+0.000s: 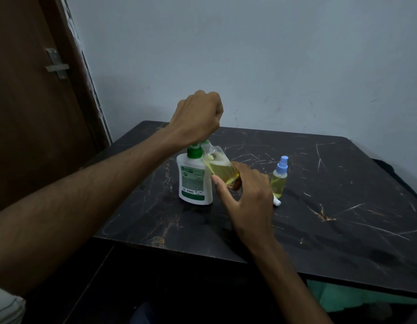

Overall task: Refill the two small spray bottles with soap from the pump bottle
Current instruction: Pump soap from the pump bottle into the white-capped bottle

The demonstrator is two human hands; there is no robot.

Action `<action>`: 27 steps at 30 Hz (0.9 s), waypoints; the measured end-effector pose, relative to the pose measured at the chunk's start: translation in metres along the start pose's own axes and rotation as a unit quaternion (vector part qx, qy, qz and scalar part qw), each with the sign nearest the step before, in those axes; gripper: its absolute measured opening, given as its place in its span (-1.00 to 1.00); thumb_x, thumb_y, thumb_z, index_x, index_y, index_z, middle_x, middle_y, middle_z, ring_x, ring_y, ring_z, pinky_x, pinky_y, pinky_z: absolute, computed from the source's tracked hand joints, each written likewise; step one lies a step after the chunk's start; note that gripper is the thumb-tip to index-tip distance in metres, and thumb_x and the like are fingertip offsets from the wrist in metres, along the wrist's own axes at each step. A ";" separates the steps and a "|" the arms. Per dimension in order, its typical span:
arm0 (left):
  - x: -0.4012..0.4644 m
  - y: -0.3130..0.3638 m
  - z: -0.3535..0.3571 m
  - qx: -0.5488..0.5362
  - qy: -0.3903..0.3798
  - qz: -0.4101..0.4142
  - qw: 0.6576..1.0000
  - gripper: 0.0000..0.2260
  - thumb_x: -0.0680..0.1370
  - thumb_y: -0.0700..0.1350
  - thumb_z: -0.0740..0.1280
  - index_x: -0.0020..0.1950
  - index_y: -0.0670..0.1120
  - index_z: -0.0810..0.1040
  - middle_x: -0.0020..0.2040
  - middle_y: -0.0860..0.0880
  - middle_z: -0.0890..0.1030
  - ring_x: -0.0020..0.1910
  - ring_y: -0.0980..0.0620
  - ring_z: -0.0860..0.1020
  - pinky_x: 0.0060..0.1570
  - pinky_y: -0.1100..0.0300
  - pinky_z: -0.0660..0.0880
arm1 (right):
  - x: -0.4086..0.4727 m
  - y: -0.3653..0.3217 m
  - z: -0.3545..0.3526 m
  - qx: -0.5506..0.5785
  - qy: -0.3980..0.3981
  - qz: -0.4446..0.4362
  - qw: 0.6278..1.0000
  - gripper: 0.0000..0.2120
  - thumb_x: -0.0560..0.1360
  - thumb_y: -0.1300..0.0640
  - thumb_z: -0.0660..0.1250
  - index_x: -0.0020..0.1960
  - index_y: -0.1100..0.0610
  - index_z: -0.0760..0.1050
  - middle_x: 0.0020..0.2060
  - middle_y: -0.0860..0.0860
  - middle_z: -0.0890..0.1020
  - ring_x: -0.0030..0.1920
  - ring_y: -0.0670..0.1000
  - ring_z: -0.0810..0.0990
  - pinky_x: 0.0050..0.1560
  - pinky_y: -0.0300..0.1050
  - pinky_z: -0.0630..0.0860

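The left hand (198,115) is fisted on the white pump bottle's (194,183) green top while the right hand (247,197), at its 3 o'clock, pinches a tilted clear small bottle (220,168) of yellow soap.

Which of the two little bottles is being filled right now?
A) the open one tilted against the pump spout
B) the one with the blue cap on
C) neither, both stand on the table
A: the right hand tilts the open spray bottle under the pump bottle spout, the left hand on the pump; the blue-capped bottle stands apart.

A plain home room: brown wooden door (34,101) with a latch (56,64) left of the hands, painted wall (249,54) beyond, dark marble-look table (331,195) beneath.
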State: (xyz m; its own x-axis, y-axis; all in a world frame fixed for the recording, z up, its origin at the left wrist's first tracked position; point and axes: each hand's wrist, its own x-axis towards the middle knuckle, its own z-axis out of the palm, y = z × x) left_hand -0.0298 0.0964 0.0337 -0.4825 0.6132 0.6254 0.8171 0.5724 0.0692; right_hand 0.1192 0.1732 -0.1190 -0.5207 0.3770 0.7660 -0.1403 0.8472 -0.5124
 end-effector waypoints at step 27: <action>0.003 0.001 -0.002 0.000 -0.007 0.006 1.000 -0.68 0.34 -0.39 0.18 -0.45 0.02 0.32 -0.48 0.12 0.34 -0.45 0.09 0.34 -0.24 0.02 0.54 | 0.000 -0.002 -0.002 0.000 0.018 -0.004 1.000 -0.60 0.59 -0.18 0.38 0.24 0.09 0.60 -0.15 -0.10 0.55 -0.12 -0.07 0.44 -0.04 -0.25 0.24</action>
State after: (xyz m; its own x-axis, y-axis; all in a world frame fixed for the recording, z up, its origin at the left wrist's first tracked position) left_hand -0.0295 0.0977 0.0371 -0.4768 0.6282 0.6148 0.8233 0.5642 0.0620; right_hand 0.1215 0.1720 -0.1169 -0.4896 0.3831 0.7833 -0.1444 0.8503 -0.5061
